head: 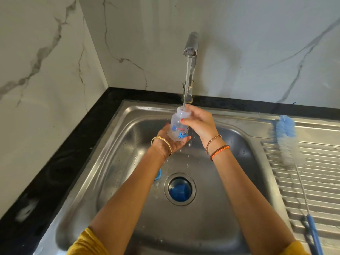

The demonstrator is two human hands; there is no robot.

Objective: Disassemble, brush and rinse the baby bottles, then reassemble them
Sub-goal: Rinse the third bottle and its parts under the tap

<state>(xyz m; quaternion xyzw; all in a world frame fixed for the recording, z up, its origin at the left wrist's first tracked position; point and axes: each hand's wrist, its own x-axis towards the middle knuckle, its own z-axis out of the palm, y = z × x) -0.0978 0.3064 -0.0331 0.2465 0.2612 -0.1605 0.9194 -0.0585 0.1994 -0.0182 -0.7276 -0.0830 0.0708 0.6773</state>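
Centre frame: right hand (199, 122) grips the clear printed plastic baby bottle (178, 127), left hand (170, 139) cups its base; keep the mouth under the stream.

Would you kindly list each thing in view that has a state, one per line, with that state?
tap: running, stream entering the bottle's mouth
baby bottle: open, no cap, upright, partly filled
left hand: cups the bottle's base
right hand: grips the bottle near its neck
bottle brush: lying idle on the draining board
blue part: sitting in the drain

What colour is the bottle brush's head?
Blue at the tip, white-grey below: bottle brush, head view.
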